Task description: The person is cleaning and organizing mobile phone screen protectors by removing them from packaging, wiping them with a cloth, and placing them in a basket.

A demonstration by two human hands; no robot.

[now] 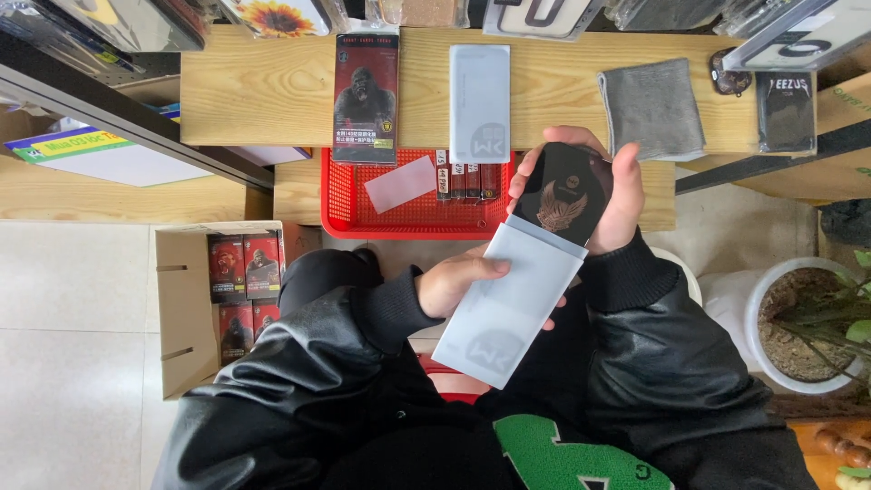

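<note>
Head view, left hand (pixel 454 283) gripping pale sleeve (pixel 508 304), right hand (pixel 610 192) cupping black phone case (pixel 564 192)

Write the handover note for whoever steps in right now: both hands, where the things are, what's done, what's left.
Left hand: grips the pale grey sleeve by its edge, held above the lap.
Right hand: holds the black phone case with a gold eagle emblem, its lower end tucked into the sleeve's open mouth.
Nearby: another grey sleeve and a dark printed pack lie on the wooden shelf; a red basket below holds a loose pale sheet; a cardboard box of packs stands on the floor.
Done: case partly in the sleeve.
Left: most of the case is still outside it.
</note>
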